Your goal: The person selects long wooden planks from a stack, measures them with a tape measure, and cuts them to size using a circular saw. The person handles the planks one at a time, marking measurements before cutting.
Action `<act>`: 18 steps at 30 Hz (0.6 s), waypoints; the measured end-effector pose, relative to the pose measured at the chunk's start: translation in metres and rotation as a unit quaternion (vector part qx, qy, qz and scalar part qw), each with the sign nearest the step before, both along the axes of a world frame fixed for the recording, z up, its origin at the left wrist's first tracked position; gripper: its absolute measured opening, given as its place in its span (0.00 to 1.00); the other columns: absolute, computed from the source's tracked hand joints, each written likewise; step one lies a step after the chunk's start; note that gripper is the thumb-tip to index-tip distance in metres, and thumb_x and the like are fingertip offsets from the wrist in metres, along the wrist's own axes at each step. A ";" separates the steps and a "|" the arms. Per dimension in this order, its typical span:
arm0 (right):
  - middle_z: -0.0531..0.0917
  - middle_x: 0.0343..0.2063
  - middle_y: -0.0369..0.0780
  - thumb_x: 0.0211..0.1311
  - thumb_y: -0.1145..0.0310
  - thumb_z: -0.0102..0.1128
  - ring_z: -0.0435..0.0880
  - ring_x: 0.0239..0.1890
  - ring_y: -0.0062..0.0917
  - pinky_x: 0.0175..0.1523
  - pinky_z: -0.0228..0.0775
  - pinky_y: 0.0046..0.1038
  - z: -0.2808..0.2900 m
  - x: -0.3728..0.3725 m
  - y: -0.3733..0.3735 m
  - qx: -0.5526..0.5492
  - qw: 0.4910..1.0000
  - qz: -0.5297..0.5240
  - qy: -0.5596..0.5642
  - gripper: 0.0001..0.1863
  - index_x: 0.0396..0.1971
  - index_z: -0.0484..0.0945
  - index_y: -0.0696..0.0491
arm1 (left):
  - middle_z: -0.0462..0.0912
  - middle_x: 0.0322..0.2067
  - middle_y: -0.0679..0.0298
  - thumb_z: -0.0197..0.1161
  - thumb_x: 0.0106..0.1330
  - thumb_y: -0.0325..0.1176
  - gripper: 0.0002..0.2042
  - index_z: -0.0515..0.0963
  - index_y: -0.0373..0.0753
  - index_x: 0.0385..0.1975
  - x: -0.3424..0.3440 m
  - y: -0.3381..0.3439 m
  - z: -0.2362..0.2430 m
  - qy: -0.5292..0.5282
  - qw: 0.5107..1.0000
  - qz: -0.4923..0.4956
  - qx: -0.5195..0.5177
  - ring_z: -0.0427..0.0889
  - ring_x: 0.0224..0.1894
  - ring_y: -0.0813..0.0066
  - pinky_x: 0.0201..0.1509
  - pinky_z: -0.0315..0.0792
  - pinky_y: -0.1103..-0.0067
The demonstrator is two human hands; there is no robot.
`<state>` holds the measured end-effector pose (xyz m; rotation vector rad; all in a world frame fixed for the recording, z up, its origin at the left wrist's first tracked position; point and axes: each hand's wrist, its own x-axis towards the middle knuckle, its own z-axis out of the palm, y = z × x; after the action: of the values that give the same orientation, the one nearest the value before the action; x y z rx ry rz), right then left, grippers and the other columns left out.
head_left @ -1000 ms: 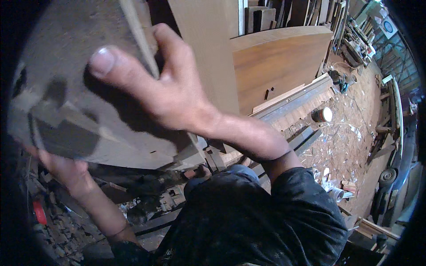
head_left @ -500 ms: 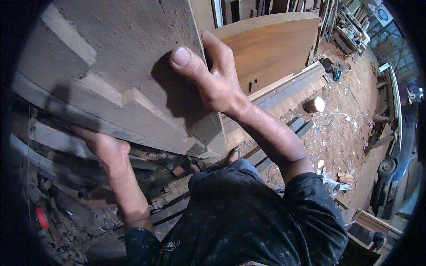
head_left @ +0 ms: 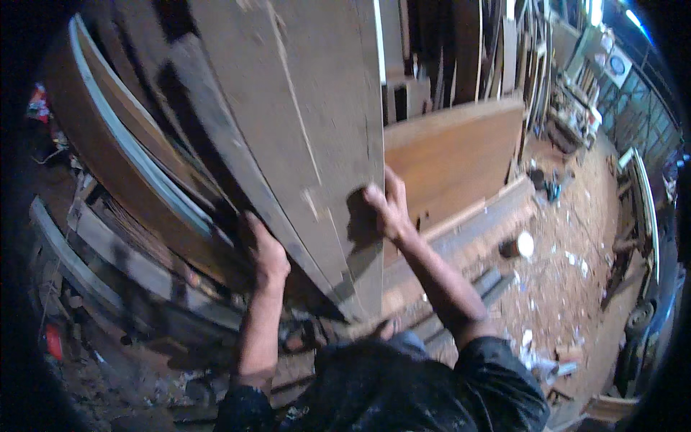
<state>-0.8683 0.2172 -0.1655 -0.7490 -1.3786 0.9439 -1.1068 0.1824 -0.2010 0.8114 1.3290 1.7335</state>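
A long, dusty grey-brown wooden panel [head_left: 288, 108] stretches from the upper edge down to near my feet, with lengthwise seams and a stepped joint at its near end. My right hand [head_left: 389, 209] grips its right edge, thumb lying on the broad face and fingers behind the edge. On the opposite side my left hand [head_left: 266, 248] is at the panel's left edge, its fingers curled under and mostly hidden in shadow. The panel's far end runs out of view.
Curved boards [head_left: 137, 165] stand stacked at the left. A brown wooden panel [head_left: 457, 162] leans behind on the right, near a white-topped bucket [head_left: 523, 245]. Scraps litter the dirt floor [head_left: 554, 295]. Dark beams [head_left: 479, 284] lie by my feet, and a blue vehicle [head_left: 651, 288] is far right.
The panel has swung and shows more of its length, now nearer the middle of the view. Both hands keep their places on its edges and appear farther away. The view has shifted too.
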 end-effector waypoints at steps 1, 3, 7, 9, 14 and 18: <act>0.80 0.39 0.43 0.56 0.39 0.65 0.77 0.44 0.27 0.52 0.70 0.34 -0.003 -0.003 0.005 -0.022 1.000 0.017 0.004 0.38 0.49 0.75 0.62 | 0.57 0.73 0.59 0.37 0.76 0.64 0.37 0.55 0.41 0.74 -0.009 0.016 -0.008 0.023 1.000 0.011 -0.001 0.58 0.72 0.59 0.76 0.53 0.64; 0.80 0.40 0.43 0.59 0.41 0.64 0.76 0.44 0.26 0.52 0.69 0.33 -0.014 -0.007 0.026 -0.043 0.999 0.010 0.011 0.36 0.49 0.75 0.62 | 0.60 0.72 0.58 0.40 0.75 0.63 0.37 0.57 0.38 0.72 -0.010 0.039 -0.006 0.024 1.000 0.014 0.004 0.60 0.71 0.60 0.75 0.55 0.66; 0.81 0.44 0.44 0.64 0.46 0.62 0.78 0.48 0.27 0.56 0.69 0.33 -0.016 -0.021 0.051 -0.036 0.999 -0.023 -0.006 0.32 0.53 0.75 0.62 | 0.64 0.70 0.54 0.46 0.75 0.60 0.37 0.61 0.31 0.69 -0.007 0.059 0.006 0.110 0.993 0.043 0.029 0.63 0.70 0.60 0.72 0.58 0.69; 0.82 0.46 0.45 0.67 0.49 0.60 0.78 0.51 0.29 0.58 0.68 0.33 -0.018 -0.033 0.063 -0.009 0.997 -0.071 -0.007 0.31 0.55 0.74 0.62 | 0.66 0.68 0.47 0.49 0.74 0.60 0.38 0.63 0.28 0.67 0.003 0.054 0.041 0.164 0.985 0.053 0.000 0.67 0.68 0.58 0.70 0.61 0.68; 0.80 0.49 0.48 0.71 0.49 0.57 0.78 0.53 0.31 0.59 0.67 0.32 -0.025 -0.061 0.099 0.000 0.984 -0.172 -0.033 0.30 0.55 0.74 0.63 | 0.75 0.60 0.43 0.62 0.68 0.54 0.34 0.69 0.28 0.62 -0.008 0.075 0.048 0.250 0.967 0.054 0.025 0.74 0.63 0.53 0.68 0.65 0.67; 0.79 0.46 0.50 0.72 0.47 0.55 0.78 0.52 0.38 0.58 0.68 0.35 -0.013 -0.073 0.112 -0.040 0.973 -0.212 -0.079 0.30 0.56 0.74 0.61 | 0.65 0.64 0.33 0.75 0.54 0.59 0.58 0.51 0.15 0.67 -0.001 0.118 0.014 0.223 0.971 0.051 0.073 0.66 0.69 0.48 0.73 0.57 0.67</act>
<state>-0.9418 0.3294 -0.1782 -1.1470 -1.2511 0.6125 -1.1078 0.3007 -0.1867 1.2945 1.5666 1.8102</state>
